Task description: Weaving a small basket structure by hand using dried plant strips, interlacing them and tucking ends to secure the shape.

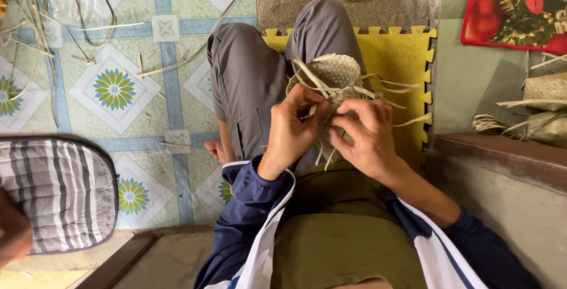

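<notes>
A small woven basket (333, 70) of pale straw rests on my lap, with loose strips (396, 85) sticking out to the right. My left hand (292, 129) pinches strips at the near side of the basket. My right hand (366, 135) grips the weave just beside it, fingers curled on the strips. Both hands touch the basket over my grey trousers (248, 82).
A yellow foam mat (401, 53) lies under my legs. Loose straw strips (88, 29) are scattered on the patterned tile floor at left. A striped grey cushion (56, 191) sits at lower left. More woven pieces (543, 106) lie on a ledge at right.
</notes>
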